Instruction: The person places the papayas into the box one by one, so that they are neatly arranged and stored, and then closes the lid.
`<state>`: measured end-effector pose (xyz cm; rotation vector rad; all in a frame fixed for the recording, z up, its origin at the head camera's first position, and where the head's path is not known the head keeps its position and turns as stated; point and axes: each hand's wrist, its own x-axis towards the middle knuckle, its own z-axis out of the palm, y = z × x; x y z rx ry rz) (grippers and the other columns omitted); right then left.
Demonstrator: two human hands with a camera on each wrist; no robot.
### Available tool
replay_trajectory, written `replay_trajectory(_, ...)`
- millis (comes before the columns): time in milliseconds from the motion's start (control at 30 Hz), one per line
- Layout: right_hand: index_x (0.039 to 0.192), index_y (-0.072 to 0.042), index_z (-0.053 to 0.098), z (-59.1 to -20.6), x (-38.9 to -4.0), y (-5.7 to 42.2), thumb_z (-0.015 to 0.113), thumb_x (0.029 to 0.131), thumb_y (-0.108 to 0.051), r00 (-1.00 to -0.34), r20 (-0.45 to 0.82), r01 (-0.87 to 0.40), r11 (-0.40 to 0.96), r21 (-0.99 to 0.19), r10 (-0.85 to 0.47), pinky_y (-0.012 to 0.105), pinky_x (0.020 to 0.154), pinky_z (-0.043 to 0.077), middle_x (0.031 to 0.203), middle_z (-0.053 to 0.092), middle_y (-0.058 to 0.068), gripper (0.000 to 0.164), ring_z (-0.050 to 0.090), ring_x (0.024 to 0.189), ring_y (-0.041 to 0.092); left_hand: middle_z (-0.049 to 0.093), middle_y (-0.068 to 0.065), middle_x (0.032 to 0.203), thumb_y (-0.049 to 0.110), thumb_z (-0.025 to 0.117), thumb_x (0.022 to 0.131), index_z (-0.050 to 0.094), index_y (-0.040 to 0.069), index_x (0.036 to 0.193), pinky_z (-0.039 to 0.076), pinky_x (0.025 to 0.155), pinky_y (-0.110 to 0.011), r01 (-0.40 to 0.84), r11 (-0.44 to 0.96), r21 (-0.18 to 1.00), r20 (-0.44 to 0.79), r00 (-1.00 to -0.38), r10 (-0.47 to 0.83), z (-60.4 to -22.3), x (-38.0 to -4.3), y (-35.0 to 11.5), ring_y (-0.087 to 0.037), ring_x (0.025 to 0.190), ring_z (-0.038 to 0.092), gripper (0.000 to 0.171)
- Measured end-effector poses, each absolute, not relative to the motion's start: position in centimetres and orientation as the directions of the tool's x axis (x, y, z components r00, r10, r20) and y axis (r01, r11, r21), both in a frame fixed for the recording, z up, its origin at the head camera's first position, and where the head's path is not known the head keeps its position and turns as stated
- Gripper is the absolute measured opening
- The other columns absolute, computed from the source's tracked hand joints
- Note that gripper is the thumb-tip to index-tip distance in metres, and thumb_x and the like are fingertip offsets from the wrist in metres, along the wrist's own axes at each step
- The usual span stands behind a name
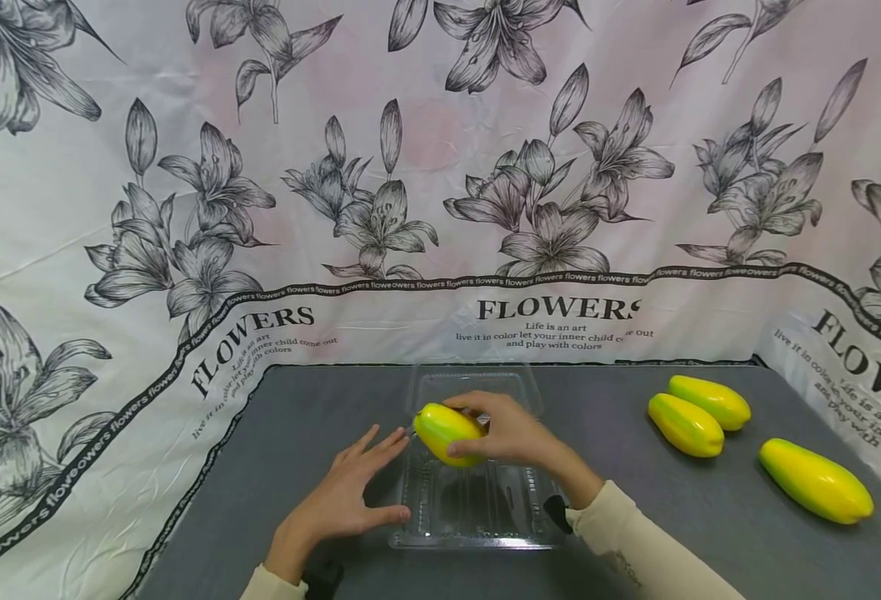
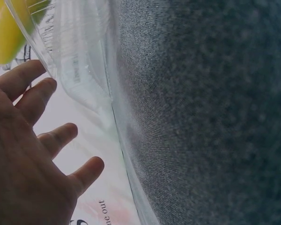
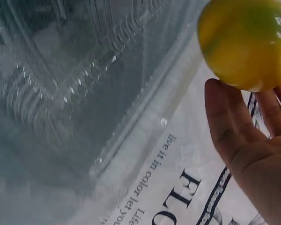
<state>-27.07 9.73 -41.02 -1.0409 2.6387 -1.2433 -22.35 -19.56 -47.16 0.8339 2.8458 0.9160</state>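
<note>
right hand point(image 1: 511, 429) grips yellow-green fruit point(image 1: 446, 433) at centre of frame, over clear container point(image 1: 478, 540). left hand point(image 1: 344, 493) lies spread, lower left of centre, holding nothing. if fingertips loosen, smooth fruit perhaps slips, drops and dents container.

L fingers point(image 2: 36, 101) nr clr container point(image 2: 82, 56)

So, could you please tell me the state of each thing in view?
Clear container: open, lid folded back.
Left hand: fingers spread, holding nothing.
Held fruit: raised over the container.
Right hand: gripping the held fruit.
Paired fruits: lying side by side.
Lone fruit: lying apart on the table.
</note>
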Motion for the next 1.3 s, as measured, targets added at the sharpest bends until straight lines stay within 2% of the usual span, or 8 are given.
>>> replay_trajectory(200, 0.135, -0.007, 0.065, -41.6, -26.7, 8.7, 0.086, 0.083, -0.029, -0.756, 0.193, -0.564, 0.472, -0.678, -0.625, 0.033, 0.085, 0.057, 0.127, 0.07, 0.01, 0.06, 0.066, 0.104, 0.024, 0.027, 0.005, 0.169, 0.053, 0.077, 0.085, 0.031, 0.034, 0.161, 0.017, 0.114, -0.077, 0.465, 0.68, 0.566, 0.115, -0.862, 0.494, -47.1, -22.3, -19.5, -0.039, 0.159, 0.011, 0.091)
replay_trajectory(433, 0.133, -0.01, 0.067, -42.2, -26.7, 7.9, 0.087, 0.081, -0.026, -0.761, 0.171, -0.559, 0.5, -0.661, -0.625, 0.033, 0.084, 0.056, 0.124, 0.071, 0.006, 0.058, 0.065, 0.1, 0.018, 0.024, 0.015, 0.168, 0.053, 0.079, 0.084, 0.029, 0.036, 0.161, 0.017, 0.115, -0.077, 0.451, 0.68, 0.578, 0.108, -0.868, 0.485, -46.8, -22.2, -19.4, -0.037, 0.16, 0.01, 0.093)
replay_trajectory(700, 0.132, -0.007, 0.066, -42.6, -26.9, 7.5, 0.089, 0.078, -0.026, -0.767, 0.154, -0.55, 0.515, -0.658, -0.623, 0.039, 0.085, 0.058, 0.122, 0.069, 0.009, 0.061, 0.065, 0.102, 0.021, 0.027, 0.004, 0.17, 0.054, 0.079, 0.084, 0.029, 0.033, 0.162, 0.017, 0.114, -0.079, 0.42, 0.683, 0.597, 0.081, -0.879, 0.469, -47.1, -22.4, -19.5, -0.037, 0.16, 0.009, 0.095)
replay_trajectory(833, 0.132, -0.009, 0.067, -42.6, -26.8, 7.4, 0.09, 0.077, -0.026, -0.779, 0.144, -0.54, 0.536, -0.649, -0.61, 0.035, 0.081, 0.055, 0.114, 0.065, 0.007, 0.062, 0.058, 0.098, 0.017, 0.026, 0.004, 0.17, 0.056, 0.079, 0.083, 0.029, 0.033, 0.162, 0.019, 0.112, -0.08, 0.408, 0.69, 0.598, 0.076, -0.886, 0.457, -47.2, -22.5, -19.5, -0.038, 0.159, 0.01, 0.096)
replay_trajectory(967, 0.133, -0.009, 0.068, -42.6, -26.7, 7.5, 0.091, 0.076, -0.025, -0.786, 0.139, -0.537, 0.555, -0.635, -0.602, 0.03, 0.074, 0.048, 0.105, 0.061, 0.005, 0.063, 0.052, 0.091, 0.019, 0.025, 0.006, 0.169, 0.057, 0.079, 0.083, 0.029, 0.034, 0.162, 0.02, 0.111, -0.081, 0.396, 0.696, 0.599, 0.069, -0.892, 0.447, -47.1, -22.4, -19.5, -0.039, 0.159, 0.01, 0.096)
replay_trajectory(1100, 0.134, -0.011, 0.068, -42.7, -26.7, 7.5, 0.091, 0.076, -0.025, -0.795, 0.132, -0.529, 0.569, -0.63, -0.592, 0.028, 0.071, 0.047, 0.099, 0.059, 0.005, 0.064, 0.053, 0.088, 0.022, 0.025, 0.005, 0.169, 0.057, 0.079, 0.083, 0.03, 0.033, 0.162, 0.019, 0.111, -0.081, 0.387, 0.696, 0.604, 0.061, -0.894, 0.444, -47.1, -22.4, -19.4, -0.039, 0.159, 0.01, 0.096)
replay_trajectory(1300, 0.134, -0.012, 0.068, -42.9, -26.9, 7.3, 0.092, 0.076, -0.025, -0.801, 0.133, -0.523, 0.574, -0.63, -0.584, 0.029, 0.071, 0.05, 0.1, 0.06, 0.006, 0.064, 0.055, 0.088, 0.021, 0.026, -0.005, 0.17, 0.058, 0.079, 0.082, 0.029, 0.032, 0.162, 0.021, 0.108, -0.083, 0.371, 0.711, 0.597, 0.046, -0.901, 0.431, -47.2, -22.3, -19.5, -0.042, 0.158, 0.013, 0.097)
